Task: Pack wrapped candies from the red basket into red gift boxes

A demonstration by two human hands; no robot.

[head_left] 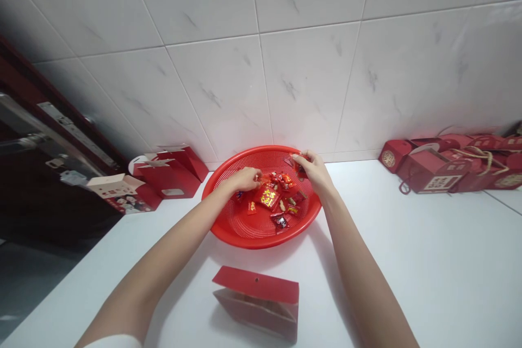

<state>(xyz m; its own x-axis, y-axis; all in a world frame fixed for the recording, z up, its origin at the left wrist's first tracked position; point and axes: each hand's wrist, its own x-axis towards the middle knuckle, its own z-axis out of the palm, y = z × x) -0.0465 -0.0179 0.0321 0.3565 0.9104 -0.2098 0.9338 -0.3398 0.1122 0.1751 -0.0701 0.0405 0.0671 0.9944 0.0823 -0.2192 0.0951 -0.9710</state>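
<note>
A red plastic basket with a perforated wall holds wrapped candies and a few peanuts. My left hand reaches in over the basket's left side. Its fingers are curled together among the candies, and what they pinch is partly hidden. Over the right rear of the basket, my right hand grips a red wrapped candy between thumb and fingers. Nearer to me, a dark red cardboard box stands on the white table with its upper flap partly raised.
Red gift boxes and a box with printed figures stand at the left by the wall. Several more red boxes, some with cord handles, cluster at the right. A tiled wall rises behind the table.
</note>
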